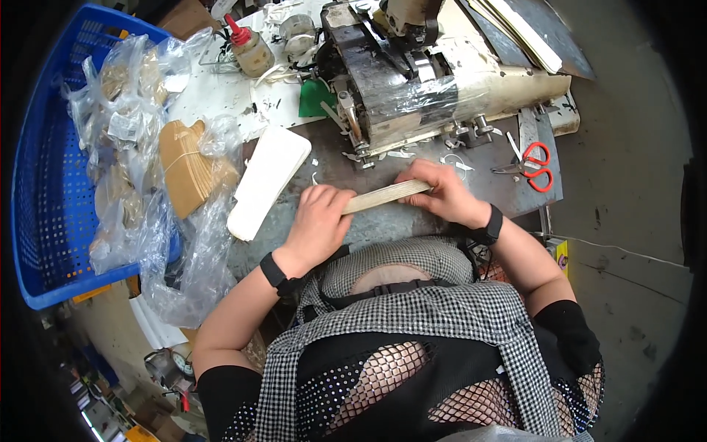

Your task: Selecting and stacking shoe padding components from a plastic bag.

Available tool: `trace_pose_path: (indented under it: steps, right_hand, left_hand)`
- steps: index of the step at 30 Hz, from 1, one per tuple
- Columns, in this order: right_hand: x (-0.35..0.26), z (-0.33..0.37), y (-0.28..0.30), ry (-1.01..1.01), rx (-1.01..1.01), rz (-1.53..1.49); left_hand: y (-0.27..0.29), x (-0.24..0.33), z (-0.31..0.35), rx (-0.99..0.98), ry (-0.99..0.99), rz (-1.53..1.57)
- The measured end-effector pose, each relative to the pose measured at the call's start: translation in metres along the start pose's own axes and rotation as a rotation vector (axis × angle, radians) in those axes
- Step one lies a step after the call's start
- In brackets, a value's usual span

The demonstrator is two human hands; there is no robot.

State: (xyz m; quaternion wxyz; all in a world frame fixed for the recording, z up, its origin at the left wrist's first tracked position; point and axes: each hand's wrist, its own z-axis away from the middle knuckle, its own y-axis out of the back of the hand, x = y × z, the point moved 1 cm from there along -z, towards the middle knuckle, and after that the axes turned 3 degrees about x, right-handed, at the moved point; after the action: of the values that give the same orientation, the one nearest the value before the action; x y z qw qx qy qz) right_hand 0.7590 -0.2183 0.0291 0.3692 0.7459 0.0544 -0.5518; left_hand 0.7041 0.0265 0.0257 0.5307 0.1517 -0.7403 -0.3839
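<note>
Between my two hands is a stack of thin beige pieces, seen edge-on [384, 197]. My left hand [318, 219] grips its left end with the fingers curled over. At its right end, my right hand [444, 195] pinches the stack between thumb and fingers. Left of my left hand lies a pile of long white pieces with rounded ends, shaped like insoles [269, 181]. Farther left, a bundle of brown sole-shaped pieces [185, 169] is tied with a band. Just beyond my hands stands a worn machine, partly wrapped in clear film [420, 99].
Red-handled scissors [537, 166] lie on the metal table [324, 141] at right. A blue plastic basket [46, 221] with clear bags [132, 118] fills the left side. At the back are a red-tipped bottle [252, 53], a glass jar [297, 33] and a green scrap [317, 97].
</note>
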Motion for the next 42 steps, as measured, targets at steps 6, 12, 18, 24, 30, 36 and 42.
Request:
trace_pose_path:
  steps: [6, 12, 18, 24, 30, 36, 42]
  right_hand:
    - [-0.071, -0.029, 0.029, 0.119, 0.021, 0.063]
    - [-0.073, -0.008, 0.061, 0.02, 0.058, -0.348]
    - [-0.069, -0.001, 0.027, -0.273, -0.109, -0.668]
    - [-0.062, -0.003, 0.033, -0.601, -0.037, -0.919]
    - [-0.052, 0.002, 0.025, -0.538, -0.021, -0.872]
    - [-0.061, 0.001, 0.021, -0.477, 0.012, -0.939]
    - [-0.062, 0.009, 0.021, -0.442, 0.077, -0.912]
  left_hand:
    - [0.015, 0.046, -0.055, -0.102, 0.075, 0.244]
    - [0.027, 0.054, -0.083, 0.135, 0.221, 1.281]
    - [0.02, 0.063, -0.091, 0.115, 0.205, 1.414]
    - [0.033, 0.068, -0.084, 0.163, -0.394, 0.5]
    - [0.026, 0.064, -0.074, 0.174, -0.437, 0.171]
    - [0.023, 0.058, -0.075, 0.179, -0.376, 0.372]
    - [0.043, 0.062, -0.08, -0.055, -0.127, 0.957]
